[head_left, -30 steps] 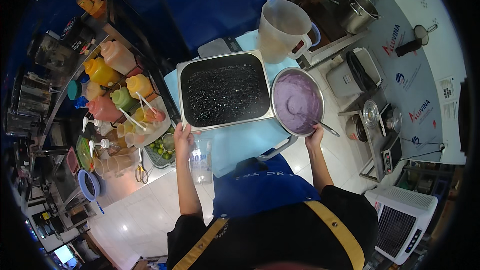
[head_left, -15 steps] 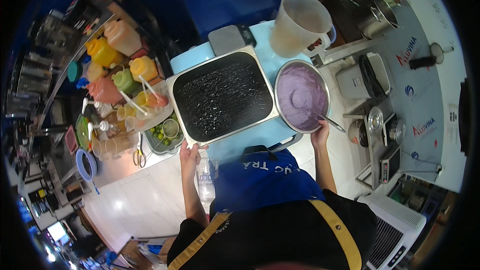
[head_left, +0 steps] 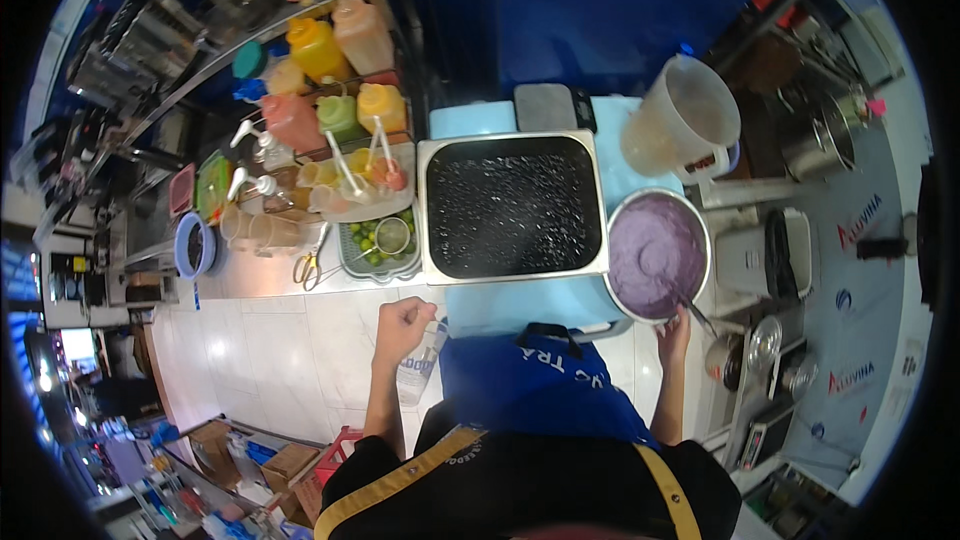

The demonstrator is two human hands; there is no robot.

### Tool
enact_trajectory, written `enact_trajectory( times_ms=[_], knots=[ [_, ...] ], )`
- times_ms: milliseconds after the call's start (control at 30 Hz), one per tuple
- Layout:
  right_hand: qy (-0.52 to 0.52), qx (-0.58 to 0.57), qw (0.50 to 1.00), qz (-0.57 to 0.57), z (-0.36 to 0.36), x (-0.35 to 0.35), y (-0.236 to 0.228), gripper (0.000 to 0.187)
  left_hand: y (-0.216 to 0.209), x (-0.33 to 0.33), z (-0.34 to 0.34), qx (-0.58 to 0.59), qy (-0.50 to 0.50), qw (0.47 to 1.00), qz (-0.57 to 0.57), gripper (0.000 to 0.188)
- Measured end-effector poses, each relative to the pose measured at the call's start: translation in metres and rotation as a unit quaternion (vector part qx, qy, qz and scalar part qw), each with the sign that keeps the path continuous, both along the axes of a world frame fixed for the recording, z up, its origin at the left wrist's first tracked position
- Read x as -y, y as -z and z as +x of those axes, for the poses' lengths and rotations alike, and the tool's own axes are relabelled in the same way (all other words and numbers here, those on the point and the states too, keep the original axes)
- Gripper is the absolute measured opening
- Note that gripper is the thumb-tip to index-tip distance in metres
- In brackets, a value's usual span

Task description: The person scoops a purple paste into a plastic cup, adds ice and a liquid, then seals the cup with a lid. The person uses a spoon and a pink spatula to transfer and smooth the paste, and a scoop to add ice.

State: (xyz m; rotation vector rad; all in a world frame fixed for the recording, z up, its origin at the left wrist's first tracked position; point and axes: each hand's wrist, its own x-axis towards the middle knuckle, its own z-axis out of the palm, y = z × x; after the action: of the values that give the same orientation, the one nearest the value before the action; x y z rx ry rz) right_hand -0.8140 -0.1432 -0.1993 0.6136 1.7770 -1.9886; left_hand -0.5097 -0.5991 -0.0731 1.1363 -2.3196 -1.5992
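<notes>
A deep metal tray [head_left: 428, 240] stands on the light blue table, filled with a glossy dark content [head_left: 510, 205]. At its right is a round metal bowl [head_left: 706, 240] of thick purple paste [head_left: 640, 240], with a metal utensil handle [head_left: 697, 313] leaning over the near right rim. My right hand [head_left: 673, 332] grips the bowl's near rim, close to that handle; its fingertips are partly hidden. My left hand [head_left: 402, 328] is closed, apart from the tray's near left corner. Whether its curled fingers hold anything small is hidden.
A grey scale [head_left: 545, 108] sits behind the tray; a large translucent pitcher [head_left: 680, 120] stands behind the bowl. On the left counter are sauce bottles [head_left: 318, 48], a basket of green limes [head_left: 350, 262] and scissors [head_left: 308, 270]. A clear bottle [head_left: 418, 370] shows beyond my left hand.
My left hand has come off the tray's near left corner and moved back toward me, closed. My right hand stays at the bowl's rim. The whole view has turned.
</notes>
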Motion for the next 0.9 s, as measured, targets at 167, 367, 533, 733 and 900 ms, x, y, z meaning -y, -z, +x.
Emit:
enact_trajectory(
  times_ms=[167,367,533,733,900],
  knots=[
    [-0.451,-0.045,0.856,0.249,0.046,0.033,-0.08,0.046,-0.037,-0.013,-0.017,-0.422,-0.101,0.901,0.025,0.058],
    [-0.583,-0.237,0.769,-0.108,0.067,0.238,-0.214,0.089,-0.076,-0.027,-0.069,-0.584,-0.145,0.795,0.077,0.064],
    [-0.739,-0.24,0.61,-0.156,0.097,0.316,-0.233,0.109,-0.106,-0.022,-0.07,-0.664,-0.169,0.726,0.055,0.062],
    [-0.715,-0.12,0.66,-0.2,0.118,0.322,-0.193,0.102,-0.074,0.008,0.002,-0.503,-0.236,0.829,-0.061,0.073],
    [-0.655,-0.092,0.724,-0.198,0.122,0.323,-0.173,0.093,-0.045,0.014,0.04,-0.426,-0.237,0.873,0.025,0.073]
  ],
)
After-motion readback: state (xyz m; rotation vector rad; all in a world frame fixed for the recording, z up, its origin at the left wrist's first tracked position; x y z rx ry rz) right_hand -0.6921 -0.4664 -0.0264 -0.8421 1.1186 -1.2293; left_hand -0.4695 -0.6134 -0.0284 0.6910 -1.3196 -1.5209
